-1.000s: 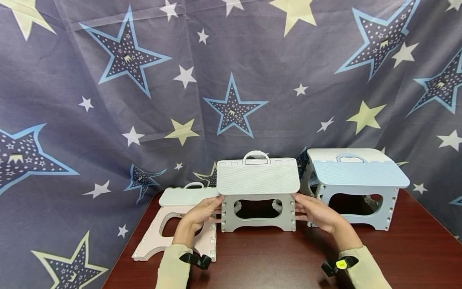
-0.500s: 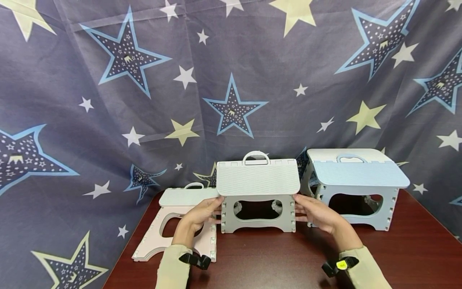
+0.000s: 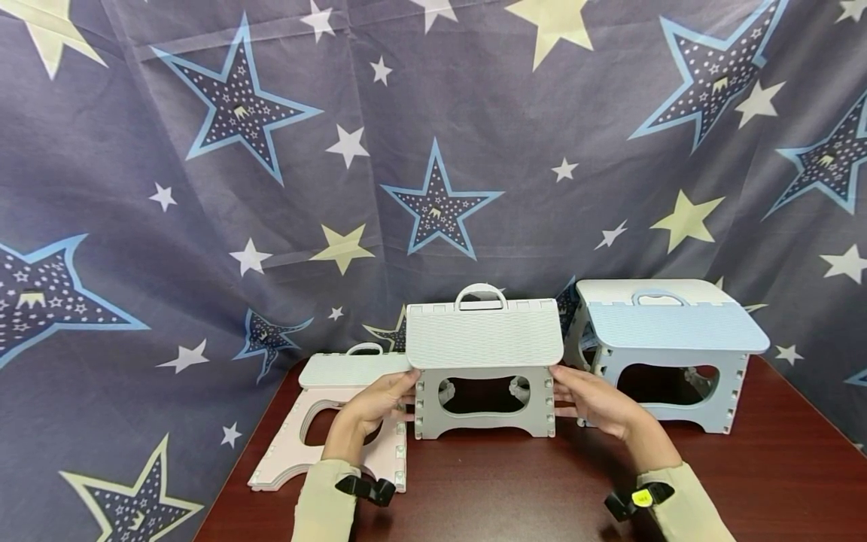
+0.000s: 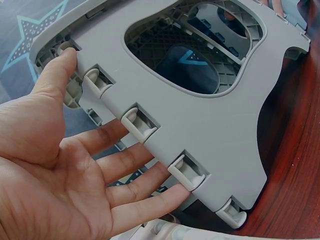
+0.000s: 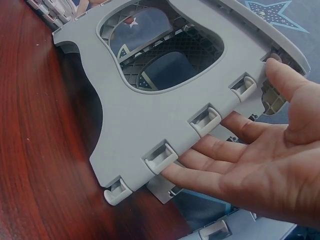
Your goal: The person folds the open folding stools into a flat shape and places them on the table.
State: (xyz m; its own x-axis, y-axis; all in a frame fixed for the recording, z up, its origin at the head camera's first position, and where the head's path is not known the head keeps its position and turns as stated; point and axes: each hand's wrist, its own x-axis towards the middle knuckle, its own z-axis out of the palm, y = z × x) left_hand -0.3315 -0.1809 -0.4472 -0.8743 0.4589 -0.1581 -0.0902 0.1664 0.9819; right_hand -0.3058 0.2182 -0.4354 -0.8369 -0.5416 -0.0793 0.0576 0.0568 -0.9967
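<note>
An unfolded pale grey folding step stool [image 3: 485, 335] with a ribbed top and a carry handle stands upright on the table, between both hands. My left hand [image 3: 379, 399] touches its left side. The left wrist view shows that thumb at the upper corner and fairly straight fingers [image 4: 131, 159] along the hinged leg edge. On the opposite side, my right hand [image 3: 596, 399] touches in a mirrored way; its thumb and extended fingers [image 5: 210, 180] meet the other hinged edge. Neither hand wraps around the stool. The finger ends behind the edges are partly hidden.
Left of the grey stool, a pink folded stool [image 3: 287, 448] with a pale top lies close to the left forearm. A blue unfolded stool [image 3: 677, 327] stands at the right, with a whitish stool top [image 3: 612, 290] right behind it. The dark red table [image 3: 488, 489] meets a starry curtain [image 3: 433, 90].
The grey stool has shifted very slightly toward me. Both hands keep their places at its sides, and the other stools stay put.
</note>
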